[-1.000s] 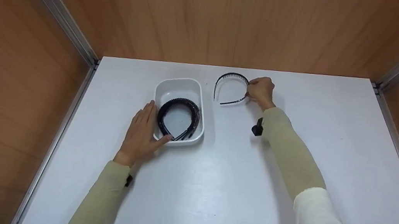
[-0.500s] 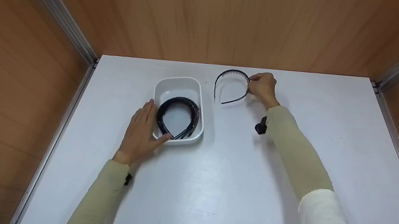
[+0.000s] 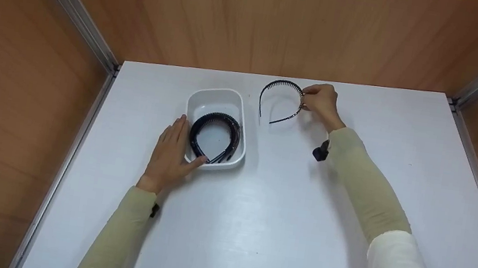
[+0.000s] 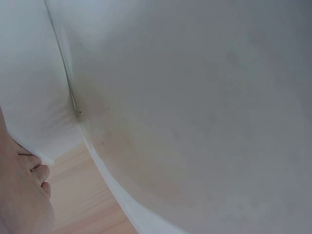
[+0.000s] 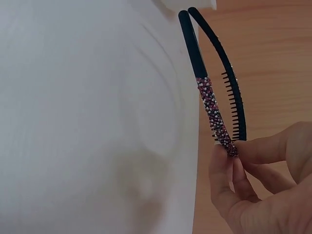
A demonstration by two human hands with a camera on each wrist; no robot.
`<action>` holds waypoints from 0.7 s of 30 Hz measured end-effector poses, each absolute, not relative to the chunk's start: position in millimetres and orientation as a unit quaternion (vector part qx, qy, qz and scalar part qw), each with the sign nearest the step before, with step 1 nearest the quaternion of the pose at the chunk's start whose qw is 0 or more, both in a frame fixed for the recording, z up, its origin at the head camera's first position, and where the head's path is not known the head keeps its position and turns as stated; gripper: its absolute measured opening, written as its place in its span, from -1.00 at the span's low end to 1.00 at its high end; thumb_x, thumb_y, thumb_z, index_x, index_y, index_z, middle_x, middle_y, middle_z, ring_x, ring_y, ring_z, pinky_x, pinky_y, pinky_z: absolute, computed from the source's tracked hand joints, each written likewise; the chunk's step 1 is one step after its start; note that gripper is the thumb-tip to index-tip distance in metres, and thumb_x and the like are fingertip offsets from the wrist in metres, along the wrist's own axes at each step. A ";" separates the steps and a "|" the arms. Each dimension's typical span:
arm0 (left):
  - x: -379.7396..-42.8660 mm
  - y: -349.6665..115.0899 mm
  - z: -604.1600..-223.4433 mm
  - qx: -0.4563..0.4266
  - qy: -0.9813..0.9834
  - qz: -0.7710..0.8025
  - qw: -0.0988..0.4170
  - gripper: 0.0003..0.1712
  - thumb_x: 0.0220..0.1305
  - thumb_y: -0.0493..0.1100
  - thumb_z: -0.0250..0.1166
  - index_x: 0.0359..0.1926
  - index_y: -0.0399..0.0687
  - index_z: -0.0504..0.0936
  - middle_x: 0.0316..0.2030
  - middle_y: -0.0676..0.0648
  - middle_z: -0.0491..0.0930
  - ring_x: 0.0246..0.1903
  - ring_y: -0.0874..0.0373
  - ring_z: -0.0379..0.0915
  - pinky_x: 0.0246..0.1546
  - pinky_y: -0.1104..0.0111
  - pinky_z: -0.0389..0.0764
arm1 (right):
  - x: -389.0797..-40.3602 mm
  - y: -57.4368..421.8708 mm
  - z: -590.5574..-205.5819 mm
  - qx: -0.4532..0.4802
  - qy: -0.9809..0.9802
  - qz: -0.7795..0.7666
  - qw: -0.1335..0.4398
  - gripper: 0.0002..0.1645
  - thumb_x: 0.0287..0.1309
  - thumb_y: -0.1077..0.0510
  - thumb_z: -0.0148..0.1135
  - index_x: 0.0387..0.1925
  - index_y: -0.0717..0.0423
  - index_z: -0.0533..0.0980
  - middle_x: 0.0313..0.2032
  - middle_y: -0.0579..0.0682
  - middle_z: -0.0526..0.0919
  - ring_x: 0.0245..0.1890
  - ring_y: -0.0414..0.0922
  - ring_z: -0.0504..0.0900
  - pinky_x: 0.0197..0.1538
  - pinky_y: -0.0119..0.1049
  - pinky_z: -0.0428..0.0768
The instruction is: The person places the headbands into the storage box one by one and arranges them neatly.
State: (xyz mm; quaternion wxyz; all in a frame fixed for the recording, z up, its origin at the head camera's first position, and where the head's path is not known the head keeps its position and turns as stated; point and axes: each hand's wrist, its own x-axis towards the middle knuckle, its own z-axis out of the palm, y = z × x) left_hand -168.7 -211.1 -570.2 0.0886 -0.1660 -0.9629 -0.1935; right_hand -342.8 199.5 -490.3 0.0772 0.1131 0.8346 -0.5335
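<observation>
Between thumb and fingers, my right hand (image 3: 321,104) pinches a black toothed headband (image 3: 283,83) by its side, near the table's back edge. The right wrist view shows that headband (image 5: 209,105) lifted off the surface, its band dotted with red and white beads. My left hand (image 3: 167,154) lies with straight fingers along the left side of a white rectangular tub (image 3: 244,121), its thumb over the near rim. Several black headbands (image 3: 194,135) lie stacked inside the near part of the tub. Only part of the left hand (image 4: 24,190) appears in the left wrist view.
The white table (image 3: 256,211) spreads in front of and to the right of the tub. A wooden panel (image 3: 255,19) rises behind it, with more wooden panels and metal rails (image 3: 86,23) at the sides.
My right hand has moved slightly right and back, carrying the headband with it. The left hand keeps its place at the tub.
</observation>
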 end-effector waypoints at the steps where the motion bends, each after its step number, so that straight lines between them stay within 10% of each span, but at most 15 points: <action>1: -168.1 -210.9 -570.0 -0.165 -0.963 -0.193 0.087 0.33 0.36 0.51 0.24 0.69 -0.35 -0.04 0.72 -0.27 -0.13 0.71 -0.19 -0.16 0.72 0.03 -0.14 | -341.9 199.5 -489.2 0.113 0.834 -0.533 0.081 -0.60 0.27 0.36 0.27 0.13 0.31 0.70 0.03 0.14 0.71 -0.18 -0.16 0.71 -0.11 -0.40 0.80; 21: -165.3 -214.0 -570.4 -0.165 -0.963 -0.194 0.085 0.33 0.37 0.50 0.23 0.69 -0.36 -0.07 0.71 -0.29 -0.11 0.71 -0.15 -0.20 0.72 0.01 -0.12 | -320.9 182.1 -465.1 0.051 0.826 -0.548 0.118 -0.62 0.37 0.33 0.29 0.18 0.23 0.70 0.10 0.13 0.71 -0.04 -0.13 0.72 0.00 -0.32 0.81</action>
